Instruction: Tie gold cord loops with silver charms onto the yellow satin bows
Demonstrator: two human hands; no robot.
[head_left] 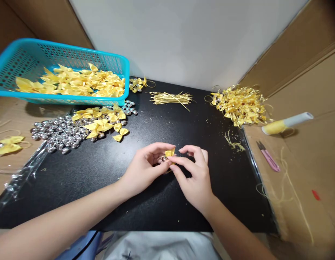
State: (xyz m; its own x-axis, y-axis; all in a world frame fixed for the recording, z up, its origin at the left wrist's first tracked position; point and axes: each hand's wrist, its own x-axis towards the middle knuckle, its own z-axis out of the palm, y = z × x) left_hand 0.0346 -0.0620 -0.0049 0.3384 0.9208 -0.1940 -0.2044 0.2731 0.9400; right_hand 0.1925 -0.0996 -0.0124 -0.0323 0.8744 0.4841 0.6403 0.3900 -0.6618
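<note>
Over the middle of the black tabletop (pixel 102 195), my left hand (pixel 143 168) is closed around a small yellow ribbon bow (pixel 170 153). A silver bead (pixel 164 158) shows beside the bow, between the fingers. Thumb and index finger of my right hand (pixel 196 177) pinch at the same bow from the right, its other fingers curled above. A bit of gold cord shows just under the fingertips. Fingers hide most of the bow and how the cord runs.
A blue basket (pixel 75 98) of yellow bows stands back left, with silver beads (pixel 63 131) before it. Gold ties (pixel 171 98) lie at the back. Finished-looking bows (pixel 240 104) are heaped back right, near pink snips (pixel 269 157) and a ribbon-wrapped tube (pixel 288 122).
</note>
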